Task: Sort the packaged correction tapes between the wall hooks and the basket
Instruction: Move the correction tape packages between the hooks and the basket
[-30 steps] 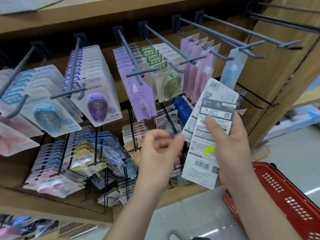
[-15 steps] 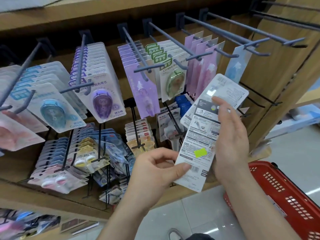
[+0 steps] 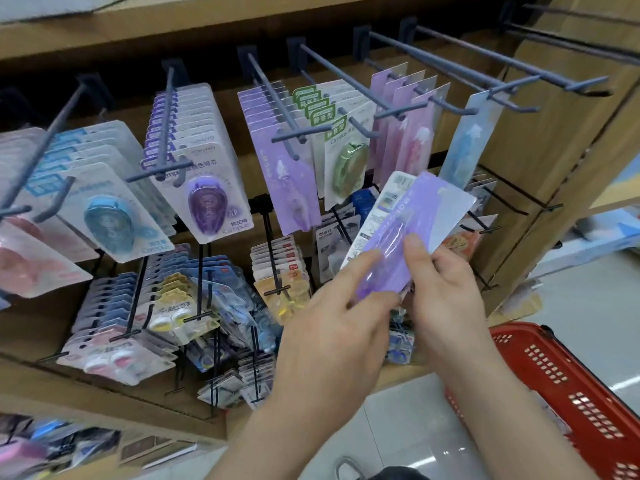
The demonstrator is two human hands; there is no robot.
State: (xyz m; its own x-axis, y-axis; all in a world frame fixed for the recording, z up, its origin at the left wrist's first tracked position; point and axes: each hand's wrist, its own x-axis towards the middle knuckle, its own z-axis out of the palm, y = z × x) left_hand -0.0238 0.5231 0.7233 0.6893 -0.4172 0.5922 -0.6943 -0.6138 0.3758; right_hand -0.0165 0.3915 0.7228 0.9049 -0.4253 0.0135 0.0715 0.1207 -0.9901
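A purple packaged correction tape [image 3: 408,223] now faces me, held in front of the shelf with a white-backed pack [image 3: 388,202] behind it. My left hand [image 3: 339,327] pinches the purple pack's lower end. My right hand [image 3: 446,289] grips the packs from the right, thumb on the purple front. Matching purple packs [image 3: 287,181] hang on a wall hook [image 3: 273,95] just left of them. The red basket [image 3: 568,386] sits low at the right, beside my right forearm.
Blue [image 3: 107,220], purple-oval [image 3: 204,202], green [image 3: 346,161], pink [image 3: 408,140] and light-blue [image 3: 467,140] packs hang on other hooks. Long bare hooks [image 3: 502,64] jut out at upper right. Lower black hooks carry smaller packs [image 3: 166,306]. Wooden side panel [image 3: 561,161] stands right.
The packs were turned over from printed white backs to the purple front. My left hand rose and took hold of the lower end; my right hand shifted lower on the packs.
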